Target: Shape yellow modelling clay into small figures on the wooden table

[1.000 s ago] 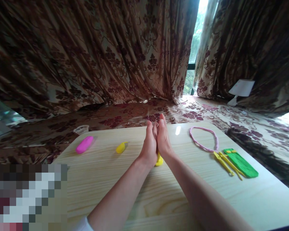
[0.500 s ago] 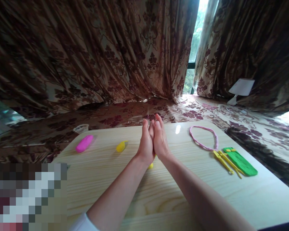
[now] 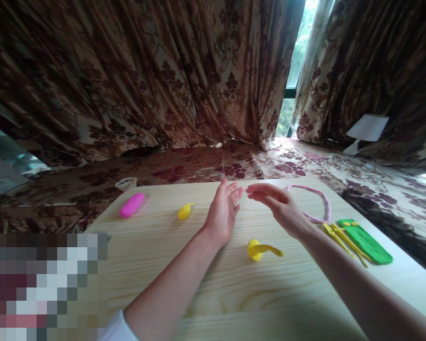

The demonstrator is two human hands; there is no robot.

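Note:
My left hand (image 3: pixel 223 213) is raised over the light wooden table (image 3: pixel 184 293), palm facing right, fingers stretched out and holding nothing. My right hand (image 3: pixel 279 208) hovers just to its right, fingers extended and apart, also holding nothing. Between and below the two hands a yellow clay piece (image 3: pixel 261 249) with a rolled tail lies on the table. A smaller yellow clay lump (image 3: pixel 185 211) sits to the left of my left hand.
A pink clay lump (image 3: pixel 131 205) lies at the far left. A pink clay loop (image 3: pixel 319 203), thin yellow clay strips (image 3: pixel 344 239) and a flat green clay slab (image 3: pixel 367 241) lie at the right. Patterned curtains hang behind; a white lamp (image 3: pixel 365 130) stands at the back right.
My palms were pressed together around the yellow clay; they have now parted, and the rolled yellow piece has dropped onto the table below them.

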